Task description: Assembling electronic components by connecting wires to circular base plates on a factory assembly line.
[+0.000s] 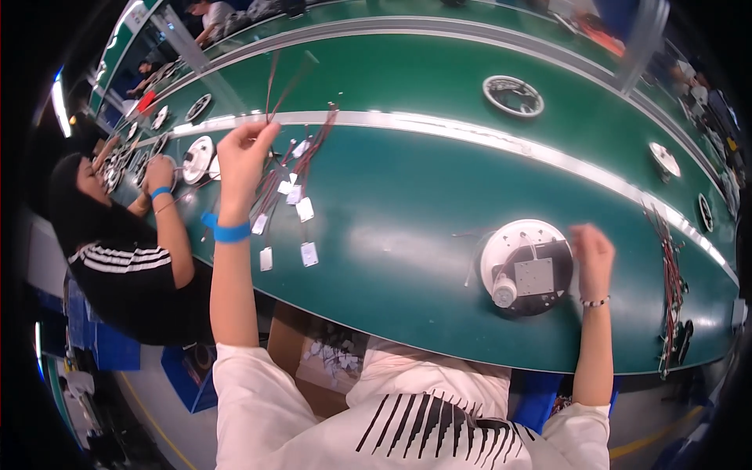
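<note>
My left hand (pixel 244 157), with a blue band at its wrist, is raised over the table's left part. Its thumb and fingers pinch thin wires (pixel 272 82), whose loose ends stick up and blur. Below and beside it lies a bunch of dark red wires (pixel 315 145) with white rectangular tabs (pixel 305 208). My right hand (pixel 594 252) is closed beside the right edge of a round white device (pixel 501 243); whether anything is in its fingers is hidden. On the device sit a dark plate, a square metal piece (pixel 534 276) and a small white cylinder (pixel 504 292).
Another bundle of red and black wires (pixel 671 282) lies at the table's right end. Beyond a pale strip, a green belt (pixel 423 74) carries a white ring-shaped part (pixel 513 96) and other round parts. A co-worker (pixel 117 243) handles a round part at left. A cardboard box (pixel 301 352) stands below the table edge.
</note>
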A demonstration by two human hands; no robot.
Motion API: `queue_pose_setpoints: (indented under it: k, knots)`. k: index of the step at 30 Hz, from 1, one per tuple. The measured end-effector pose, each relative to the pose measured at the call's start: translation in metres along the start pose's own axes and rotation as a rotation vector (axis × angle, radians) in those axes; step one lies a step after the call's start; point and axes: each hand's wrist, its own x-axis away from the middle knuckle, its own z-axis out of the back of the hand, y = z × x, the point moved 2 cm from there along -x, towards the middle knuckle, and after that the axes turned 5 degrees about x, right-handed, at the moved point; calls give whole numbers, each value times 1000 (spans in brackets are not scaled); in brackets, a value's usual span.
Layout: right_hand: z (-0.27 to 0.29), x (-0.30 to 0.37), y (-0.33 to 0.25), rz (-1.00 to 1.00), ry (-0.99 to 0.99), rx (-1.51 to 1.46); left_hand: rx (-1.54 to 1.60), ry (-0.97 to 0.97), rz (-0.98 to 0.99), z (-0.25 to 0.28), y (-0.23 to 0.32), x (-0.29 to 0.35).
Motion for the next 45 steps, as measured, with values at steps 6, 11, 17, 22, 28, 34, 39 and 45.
queue_pose_setpoints:
  k: [6, 11, 17, 22, 28, 34, 39, 45]
  knots:
    - [-29, 31, -103, 537, -284, 342, 531, -504, 308, -106, 89, 94]
    - [-56, 26, -106, 15, -450, -151, 505, -887, 197, -166, 134, 136]
    - [-34, 33, -116, 4, -494, -294, 418, -1263, 254, -173, 123, 167]
    - [-29, 40, -116, 25, -401, -477, 450, -1595, 242, -171, 121, 182]
    - [-39, 59, -116, 84, -606, -376, 439, -853, -358, -158, 152, 138]
    - [-44, 70, -124, -197, -689, -331, 381, -804, -574, -167, 170, 125]
    - [-35, 66, -118, -25, -456, -392, 411, -820, -641, -182, 154, 124]
    - [-49, 43, -84, 567, -221, 364, 652, -1297, 75, -248, 64, 120]
